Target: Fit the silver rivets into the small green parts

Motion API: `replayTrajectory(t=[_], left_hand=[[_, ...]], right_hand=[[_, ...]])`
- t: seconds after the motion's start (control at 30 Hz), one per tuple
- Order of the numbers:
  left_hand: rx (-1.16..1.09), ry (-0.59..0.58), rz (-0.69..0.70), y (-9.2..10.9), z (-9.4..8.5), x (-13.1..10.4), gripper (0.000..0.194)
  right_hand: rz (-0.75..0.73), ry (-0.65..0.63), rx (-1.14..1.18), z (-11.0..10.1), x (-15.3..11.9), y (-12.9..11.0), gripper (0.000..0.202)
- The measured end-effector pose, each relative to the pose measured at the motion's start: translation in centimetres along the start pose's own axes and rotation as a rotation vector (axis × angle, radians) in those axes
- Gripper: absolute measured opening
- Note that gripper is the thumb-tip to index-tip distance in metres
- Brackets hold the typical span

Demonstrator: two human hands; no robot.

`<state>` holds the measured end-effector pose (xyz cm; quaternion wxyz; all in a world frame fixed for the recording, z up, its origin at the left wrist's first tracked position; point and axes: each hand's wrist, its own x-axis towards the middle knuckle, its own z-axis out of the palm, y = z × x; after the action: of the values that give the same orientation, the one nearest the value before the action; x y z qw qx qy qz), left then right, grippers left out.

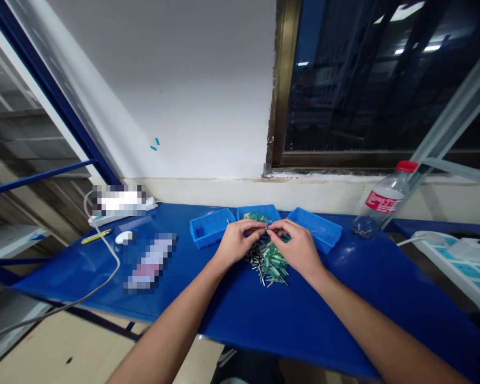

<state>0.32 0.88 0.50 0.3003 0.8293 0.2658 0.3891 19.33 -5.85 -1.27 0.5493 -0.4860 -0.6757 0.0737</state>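
My left hand [238, 241] and my right hand [295, 244] meet above a pile of small parts, fingertips pinched close together. Between them is a tiny greyish piece [266, 228], too small to name. Below lie translucent green pieces [276, 261] mixed with thin metal pins, and black and silver pieces [254, 257] on the left of the heap. Behind my hands stand three blue plastic bins: a left bin [208, 239], a middle bin [256, 208] with green pieces in it, and a right bin [324, 234]. My right hand partly hides the right bin.
The blue table [244, 314] runs back to the wall. At the left lie a yellow cutter [96, 237], a white mouse-like object [124, 238], a blurred-out flat object [151, 264] and a cable [112, 250]. A plastic bottle [380, 205] with a red cap stands at the right.
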Motion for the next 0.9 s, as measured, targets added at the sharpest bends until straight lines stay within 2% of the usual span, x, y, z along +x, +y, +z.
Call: replayTrajectory(t=[0.1, 0.23, 0.3, 0.53, 0.63, 0.8, 0.9], left_hand=[[-0.027, -0.015, -0.022, -0.1, 0.1, 0.0, 0.023], [-0.208, -0.042, -0.080, -0.1, 0.5, -0.2, 0.041], [-0.239, -0.043, -0.106, 0.2, 0.5, -0.2, 0.045], [0.003, -0.114, -0.108, 0.9, 0.0, -0.3, 0.033], [0.029, -0.087, -0.113, 0.5, 0.0, -0.3, 0.030], [0.044, -0.041, -0.109, 0.4, 0.2, -0.2, 0.019], [0.089, -0.016, -0.082, 0.4, 0.3, -0.2, 0.013]], right_hand=[[-0.020, 0.006, -0.028, 0.0, 0.0, 0.0, 0.009], [-0.045, -0.016, -0.073, 0.1, -0.1, -0.1, 0.022], [-0.042, -0.029, -0.090, 0.1, -0.1, -0.2, 0.022], [-0.034, -0.059, -0.044, -0.4, 0.1, -0.8, 0.014], [-0.062, -0.062, -0.027, -0.4, 0.0, -0.9, 0.017], [0.047, -0.025, -0.001, -0.1, -0.1, -0.4, 0.011], [0.077, -0.044, -0.003, 0.1, -0.2, -0.1, 0.011]])
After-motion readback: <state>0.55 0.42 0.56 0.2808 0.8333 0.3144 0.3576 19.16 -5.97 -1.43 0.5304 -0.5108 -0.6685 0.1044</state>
